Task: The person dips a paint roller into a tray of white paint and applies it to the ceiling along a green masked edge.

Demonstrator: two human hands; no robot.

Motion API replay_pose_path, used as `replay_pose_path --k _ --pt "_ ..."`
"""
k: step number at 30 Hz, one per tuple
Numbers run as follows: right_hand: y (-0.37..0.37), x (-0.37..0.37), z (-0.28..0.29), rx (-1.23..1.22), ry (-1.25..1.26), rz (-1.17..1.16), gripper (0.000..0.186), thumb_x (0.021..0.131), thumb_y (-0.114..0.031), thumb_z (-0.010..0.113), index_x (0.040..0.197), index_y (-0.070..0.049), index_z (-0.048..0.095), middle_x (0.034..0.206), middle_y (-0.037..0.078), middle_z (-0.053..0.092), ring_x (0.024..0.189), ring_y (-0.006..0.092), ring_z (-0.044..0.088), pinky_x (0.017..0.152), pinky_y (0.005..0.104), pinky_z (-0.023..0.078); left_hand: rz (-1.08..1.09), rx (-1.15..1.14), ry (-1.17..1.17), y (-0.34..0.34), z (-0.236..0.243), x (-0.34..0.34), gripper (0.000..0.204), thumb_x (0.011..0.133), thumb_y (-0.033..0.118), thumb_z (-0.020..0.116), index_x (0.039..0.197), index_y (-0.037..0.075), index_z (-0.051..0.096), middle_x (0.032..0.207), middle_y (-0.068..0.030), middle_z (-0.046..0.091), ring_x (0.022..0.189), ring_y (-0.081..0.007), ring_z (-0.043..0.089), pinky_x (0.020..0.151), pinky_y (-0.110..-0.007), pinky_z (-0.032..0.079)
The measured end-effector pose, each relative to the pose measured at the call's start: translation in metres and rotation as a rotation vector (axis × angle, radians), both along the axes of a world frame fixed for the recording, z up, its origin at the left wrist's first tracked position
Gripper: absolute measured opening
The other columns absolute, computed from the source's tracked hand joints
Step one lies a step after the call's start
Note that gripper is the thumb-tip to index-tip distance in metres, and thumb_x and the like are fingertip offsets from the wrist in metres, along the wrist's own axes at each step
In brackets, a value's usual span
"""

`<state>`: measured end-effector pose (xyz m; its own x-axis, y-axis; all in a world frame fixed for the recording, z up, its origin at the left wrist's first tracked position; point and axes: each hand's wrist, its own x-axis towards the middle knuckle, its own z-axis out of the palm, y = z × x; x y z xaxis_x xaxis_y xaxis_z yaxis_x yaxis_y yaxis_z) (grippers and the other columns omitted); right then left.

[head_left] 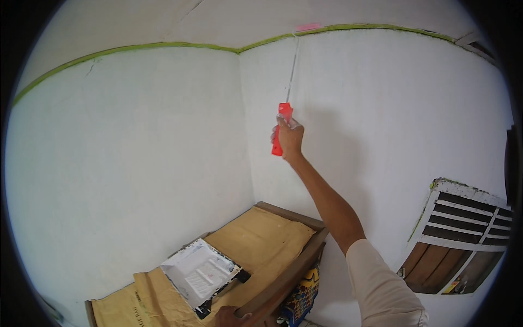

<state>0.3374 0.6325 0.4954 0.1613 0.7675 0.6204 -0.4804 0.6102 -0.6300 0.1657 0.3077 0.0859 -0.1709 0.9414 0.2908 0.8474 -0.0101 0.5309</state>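
My right hand (289, 133) is raised in front of the white wall, its fingers wrapped round the red handle of a small paint roller (282, 143). The thin metal rod runs up from the handle, and the pinkish roller head (309, 26) is at the ceiling, just above the green trim (370, 26). White paint marks my fingers. At the lower edge my left hand (229, 317) grips the wooden rim (272, 298) of a piece of furniture; part of the hand is cut off. Beside it lies a white paint tray (204, 272) with a ribbed slope and dark, paint-splashed edges.
Brown paper (253, 234) covers the furniture top under the tray. A patterned blue and yellow cloth (302, 294) hangs below its front side. To the right, a white-framed window (463, 218) has dark slats above brown panels. A crack marks the left wall (136, 163) near the trim.
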Motion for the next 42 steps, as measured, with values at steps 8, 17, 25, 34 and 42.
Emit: replay_pose_path --k 8,17,25,34,42 --pt "-0.093 -0.033 -0.023 0.056 -0.008 0.126 0.018 0.093 -0.017 0.056 0.086 -0.002 0.055 0.06 0.005 0.051 0.04 0.0135 0.047 0.038 0.0283 0.04 -0.021 -0.036 0.01 -0.007 0.019 0.001 0.038 0.076 0.041 0.071 0.081 0.003 0.069 0.076 -0.0161 0.065 0.072 -0.0339 0.061 0.067 -0.044 0.05" --pt "-0.081 -0.052 -0.019 0.109 0.034 0.158 0.016 0.093 -0.016 0.054 0.087 -0.001 0.054 0.059 0.003 0.049 0.042 0.0124 0.047 0.04 0.0287 0.041 0.01 -0.005 -0.008 -0.003 -0.003 -0.005 0.039 0.075 0.041 0.072 0.078 0.002 0.067 0.077 -0.0173 0.064 0.076 -0.0349 0.061 0.069 -0.045 0.049" --pt "-0.026 -0.033 -0.008 0.088 0.023 0.054 0.014 0.094 -0.014 0.054 0.087 -0.002 0.054 0.058 0.003 0.049 0.041 0.0111 0.048 0.039 0.0274 0.04 -0.039 0.023 -0.04 0.002 0.01 0.001 0.04 0.076 0.04 0.071 0.075 0.001 0.065 0.074 -0.0177 0.062 0.071 -0.0349 0.059 0.065 -0.045 0.047" --pt "-0.055 -0.055 -0.042 0.103 -0.017 0.095 0.014 0.094 -0.014 0.055 0.09 -0.001 0.057 0.059 0.002 0.049 0.04 0.0117 0.047 0.038 0.0276 0.039 -0.04 0.032 0.004 -0.006 0.007 -0.004 0.04 0.077 0.04 0.07 0.077 0.0 0.066 0.075 -0.018 0.063 0.071 -0.0348 0.06 0.066 -0.044 0.049" --pt "-0.053 -0.021 -0.019 0.09 -0.006 0.076 0.016 0.093 -0.015 0.057 0.087 0.0 0.057 0.059 0.004 0.051 0.041 0.0123 0.047 0.038 0.0277 0.04 -0.022 0.059 0.003 0.003 -0.009 -0.004 0.04 0.074 0.042 0.073 0.079 0.003 0.069 0.077 -0.0164 0.065 0.07 -0.0327 0.061 0.065 -0.043 0.05"
